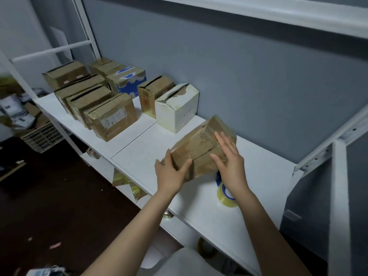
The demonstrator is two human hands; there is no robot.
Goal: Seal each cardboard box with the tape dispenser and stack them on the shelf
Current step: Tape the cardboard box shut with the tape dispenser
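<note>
A brown cardboard box [199,142] wrapped in clear tape rests tilted on the white shelf [143,148]. My left hand [171,172] grips its near left corner, thumb on top and fingers round the side. My right hand [229,158] lies flat on the box's top with straight fingers. The tape dispenser [225,192], a roll of clear tape on a blue holder, sits on the shelf just behind my right wrist, partly hidden by it.
Several brown boxes [111,116] stand in rows at the shelf's left end, with a blue-and-white box [127,80] behind. A white box [177,108] and a small brown box [153,92] stand near the wall. A crate [41,136] and clutter lie on the floor at left.
</note>
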